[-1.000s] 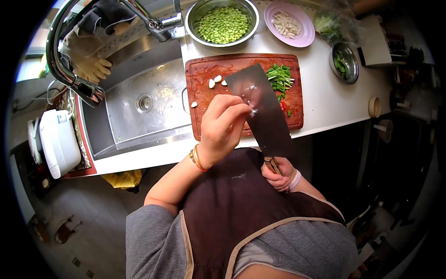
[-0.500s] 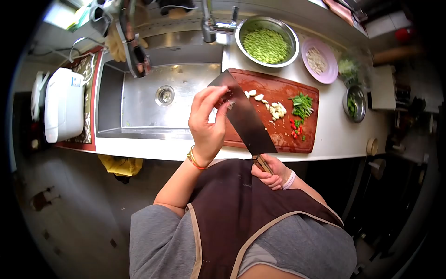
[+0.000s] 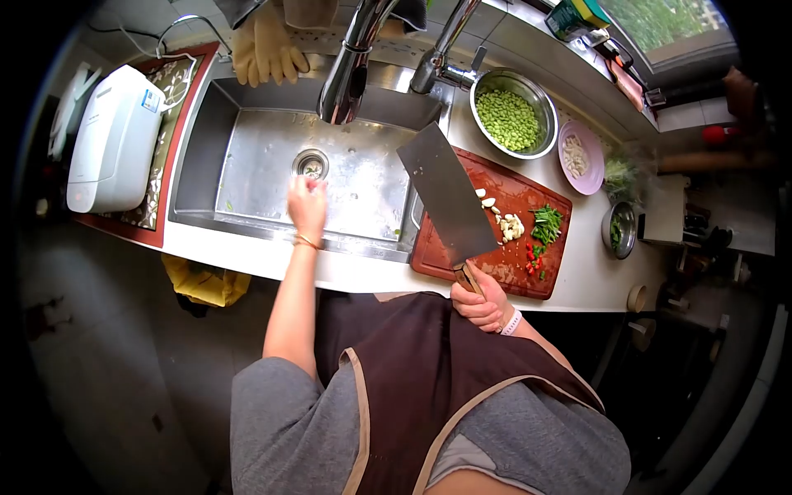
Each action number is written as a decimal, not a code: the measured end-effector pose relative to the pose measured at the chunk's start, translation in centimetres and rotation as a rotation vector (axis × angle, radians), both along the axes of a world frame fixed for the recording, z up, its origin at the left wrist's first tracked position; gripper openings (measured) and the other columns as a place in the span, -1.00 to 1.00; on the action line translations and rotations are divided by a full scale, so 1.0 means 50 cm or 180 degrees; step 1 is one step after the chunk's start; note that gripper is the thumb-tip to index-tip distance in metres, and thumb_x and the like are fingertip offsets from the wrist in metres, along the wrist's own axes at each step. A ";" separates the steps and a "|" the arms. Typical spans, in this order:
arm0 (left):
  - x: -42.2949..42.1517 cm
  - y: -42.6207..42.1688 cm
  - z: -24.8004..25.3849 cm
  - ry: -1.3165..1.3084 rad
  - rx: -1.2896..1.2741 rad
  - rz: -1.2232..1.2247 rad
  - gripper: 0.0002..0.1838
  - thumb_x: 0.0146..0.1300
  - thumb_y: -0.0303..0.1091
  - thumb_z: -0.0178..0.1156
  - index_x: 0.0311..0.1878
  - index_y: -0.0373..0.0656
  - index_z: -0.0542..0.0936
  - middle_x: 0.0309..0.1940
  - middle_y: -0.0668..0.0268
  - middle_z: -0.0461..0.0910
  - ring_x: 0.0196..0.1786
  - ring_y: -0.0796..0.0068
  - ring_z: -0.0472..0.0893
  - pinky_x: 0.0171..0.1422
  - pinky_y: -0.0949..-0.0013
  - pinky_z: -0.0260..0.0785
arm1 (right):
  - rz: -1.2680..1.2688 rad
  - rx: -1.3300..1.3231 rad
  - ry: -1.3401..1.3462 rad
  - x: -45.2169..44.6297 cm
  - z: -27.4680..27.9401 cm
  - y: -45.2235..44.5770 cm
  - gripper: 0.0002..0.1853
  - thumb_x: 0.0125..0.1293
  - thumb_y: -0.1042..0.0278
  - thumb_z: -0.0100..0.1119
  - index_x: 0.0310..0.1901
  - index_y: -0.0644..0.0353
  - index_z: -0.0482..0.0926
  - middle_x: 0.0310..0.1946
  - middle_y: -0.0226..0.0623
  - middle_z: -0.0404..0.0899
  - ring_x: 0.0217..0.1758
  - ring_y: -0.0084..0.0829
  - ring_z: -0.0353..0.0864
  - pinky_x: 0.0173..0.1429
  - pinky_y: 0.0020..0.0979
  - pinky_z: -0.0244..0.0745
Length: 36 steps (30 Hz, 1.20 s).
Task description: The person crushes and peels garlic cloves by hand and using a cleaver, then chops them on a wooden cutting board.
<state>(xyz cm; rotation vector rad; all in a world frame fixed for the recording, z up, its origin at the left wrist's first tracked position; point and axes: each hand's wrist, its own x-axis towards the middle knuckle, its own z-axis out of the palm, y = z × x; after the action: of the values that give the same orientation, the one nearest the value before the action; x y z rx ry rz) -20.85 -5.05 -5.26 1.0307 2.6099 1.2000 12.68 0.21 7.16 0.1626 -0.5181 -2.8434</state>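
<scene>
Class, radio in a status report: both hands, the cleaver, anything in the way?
Left hand over sink, blurred, contents unclear. Right hand gripping cleaver. In the way: cleaver hides part of cutting board from view.

On my feed I see a white appliance point(image 3: 115, 144) standing on a floral, red-bordered mat point(image 3: 163, 153) at far left, a yellow bag point(image 3: 206, 280) below the counter point(image 3: 247, 260), a pale rubber glove point(image 3: 266, 49) hanging at the back, and a window point(image 3: 670, 31) at upper right.
</scene>
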 end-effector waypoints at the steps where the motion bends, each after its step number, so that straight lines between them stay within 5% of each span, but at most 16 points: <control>1: -0.045 -0.010 -0.038 0.0375 -0.1379 0.0058 -0.84 0.13 -0.30 0.21 -0.41 -0.20 0.60 -0.29 0.20 0.57 -0.16 0.19 0.55 -0.01 0.06 0.31 | -0.0025 0.0013 -0.0002 -0.003 0.003 0.001 -0.27 0.38 -0.41 -0.50 -0.56 0.18 0.24 -0.84 -0.40 0.18 -0.90 -0.58 0.16 -0.84 -0.46 0.23; 4: -0.103 -0.030 -0.101 0.1166 -0.2630 -0.0312 -0.79 0.15 -0.26 0.17 -0.22 -0.07 0.70 0.00 0.21 0.60 0.14 0.10 0.50 0.40 -0.15 -0.05 | -0.0140 0.0370 -0.0575 -0.008 0.026 0.002 -0.29 0.39 -0.40 -0.47 -0.56 0.15 0.25 -0.84 -0.44 0.16 -0.90 -0.60 0.13 -0.84 -0.49 0.21; 5: -0.108 -0.032 -0.113 0.1394 -0.2768 -0.0374 -0.78 0.15 -0.25 0.17 -0.20 -0.06 0.71 0.03 0.21 0.61 0.18 0.07 0.49 0.45 -0.17 -0.12 | 0.0086 0.1382 -0.1366 -0.010 0.042 0.006 -0.31 0.40 -0.38 -0.43 -0.55 0.15 0.26 -0.83 -0.45 0.17 -0.90 -0.61 0.12 -0.84 -0.50 0.19; 7: -0.112 -0.005 -0.137 0.1910 -0.1809 -0.0008 -0.77 0.16 -0.23 0.17 -0.19 -0.04 0.71 0.17 0.20 0.51 0.32 0.03 0.35 0.47 -0.27 -0.28 | 0.0382 0.3037 -0.2790 -0.016 0.084 0.002 -0.39 0.43 -0.26 -0.26 -0.51 0.16 0.33 -0.80 -0.45 0.23 -0.87 -0.61 0.15 -0.80 -0.54 0.14; 8: -0.116 0.013 -0.149 0.2074 -0.1474 0.0073 -0.77 0.17 -0.22 0.17 -0.18 -0.03 0.71 0.22 0.20 0.48 0.36 0.01 0.31 0.47 -0.31 -0.33 | 0.0308 0.2995 -0.2837 -0.003 0.079 -0.006 -0.39 0.43 -0.26 -0.26 -0.51 0.16 0.33 -0.80 -0.45 0.23 -0.87 -0.61 0.15 -0.80 -0.54 0.14; 9: -0.103 0.064 -0.039 0.1139 -0.3166 -0.0663 -0.73 0.15 -0.26 0.17 -0.10 -0.06 0.68 0.33 0.20 0.30 0.41 0.03 0.22 0.45 -0.34 -0.30 | 0.0191 0.3546 -0.3016 0.013 0.067 -0.014 -0.43 0.43 -0.21 -0.20 -0.49 0.18 0.35 -0.79 -0.43 0.27 -0.86 -0.60 0.18 -0.78 -0.54 0.14; 12: -0.056 0.085 -0.014 -0.0200 -0.3942 -0.1291 -0.70 0.17 -0.22 0.19 -0.04 -0.06 0.64 0.44 0.18 0.13 0.47 0.06 0.10 0.41 -0.38 -0.25 | -0.0035 0.4149 -0.3487 0.064 0.048 -0.043 -0.49 0.43 -0.11 -0.08 -0.46 0.21 0.38 -0.76 -0.42 0.32 -0.83 -0.60 0.23 -0.75 -0.54 0.14; 14: 0.002 0.077 -0.048 0.2248 -0.2289 -0.1098 -0.70 0.17 -0.10 0.21 -0.14 -0.06 0.67 0.14 0.14 0.53 0.26 0.04 0.43 0.41 -0.28 -0.11 | -0.0565 0.4220 -0.3964 0.097 0.042 -0.056 -0.49 0.43 -0.12 -0.08 -0.46 0.21 0.38 -0.76 -0.42 0.32 -0.83 -0.61 0.23 -0.74 -0.56 0.15; 16: 0.049 0.094 -0.027 0.3331 -0.1420 -0.0950 -0.69 0.10 -0.03 0.23 -0.23 -0.02 0.70 -0.20 0.18 0.69 0.00 0.08 0.61 0.40 -0.21 -0.02 | -0.0911 0.3944 -0.4263 0.129 0.041 -0.065 -0.49 0.42 -0.14 -0.09 -0.46 0.19 0.37 -0.76 -0.42 0.32 -0.82 -0.61 0.24 -0.74 -0.57 0.17; 19: 0.047 0.150 -0.016 -0.0854 -0.2635 -0.2117 -0.65 0.02 -0.06 0.21 -0.21 -0.06 0.71 -0.20 0.14 0.68 -0.13 0.11 0.63 0.19 -0.19 0.20 | -0.1293 0.3574 -0.4493 0.162 0.051 -0.070 -0.48 0.42 -0.16 -0.10 -0.47 0.17 0.35 -0.77 -0.42 0.31 -0.83 -0.60 0.24 -0.75 -0.58 0.18; 22: 0.007 0.151 -0.081 -0.0473 -0.2076 -0.1125 -0.60 0.03 0.04 0.19 -0.22 -0.04 0.73 -0.16 0.13 0.68 0.01 0.08 0.58 0.12 -0.15 0.23 | -0.1408 0.3496 -0.4569 0.194 0.045 -0.079 -0.48 0.42 -0.15 -0.09 -0.47 0.19 0.36 -0.78 -0.42 0.30 -0.84 -0.61 0.24 -0.76 -0.57 0.17; 23: 0.013 0.141 -0.081 -0.0120 -0.2218 -0.0792 -0.47 -0.08 -0.04 0.32 0.00 -0.06 0.64 0.07 0.04 0.57 0.17 0.03 0.47 0.13 -0.19 0.21 | -0.1431 0.3449 -0.4561 0.203 0.043 -0.083 -0.48 0.42 -0.15 -0.09 -0.47 0.19 0.36 -0.78 -0.42 0.30 -0.84 -0.61 0.24 -0.76 -0.57 0.17; 28: 0.090 0.106 -0.039 0.1331 -0.2758 -0.1131 -0.12 -0.16 -0.38 0.43 0.32 -0.06 0.28 0.25 -0.09 0.30 0.09 0.08 0.46 0.14 -0.16 0.24 | -0.1485 0.3534 -0.4437 0.232 0.025 -0.087 -0.49 0.42 -0.13 -0.08 -0.47 0.20 0.37 -0.77 -0.42 0.32 -0.83 -0.62 0.25 -0.75 -0.58 0.16; 30: 0.120 0.112 -0.009 -0.0129 -0.0465 -0.1821 -0.37 0.00 -0.38 0.36 0.21 -0.07 0.40 0.02 0.05 0.46 0.00 0.18 0.50 0.08 0.13 0.35 | -0.1567 0.3574 -0.4464 0.239 0.021 -0.087 -0.49 0.43 -0.13 -0.09 -0.47 0.20 0.37 -0.77 -0.42 0.32 -0.83 -0.62 0.25 -0.75 -0.58 0.16; 32: 0.207 0.114 0.061 -0.0200 -0.0676 -0.2299 -0.56 0.07 -0.43 0.29 0.07 -0.09 0.48 -0.20 0.17 0.53 -0.12 0.23 0.53 -0.03 0.29 0.39 | -0.1630 0.3645 -0.4480 0.247 0.019 -0.080 -0.49 0.43 -0.12 -0.09 -0.47 0.20 0.36 -0.77 -0.42 0.33 -0.83 -0.63 0.25 -0.75 -0.59 0.16; 36: 0.298 0.140 0.073 0.0895 -0.0508 -0.2771 -0.70 0.06 -0.33 0.31 -0.10 -0.09 0.56 -0.41 0.22 0.52 -0.32 0.16 0.51 -0.20 0.15 0.39 | -0.1874 0.3595 -0.4426 0.268 0.018 -0.053 -0.51 0.45 -0.10 -0.11 -0.48 0.17 0.36 -0.77 -0.44 0.32 -0.82 -0.65 0.23 -0.74 -0.60 0.16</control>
<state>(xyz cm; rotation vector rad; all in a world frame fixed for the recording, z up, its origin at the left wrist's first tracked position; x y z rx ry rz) -5.93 1.98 -1.60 2.0810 1.9296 0.6473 26.08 -2.43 8.06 2.4895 1.1100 -2.5983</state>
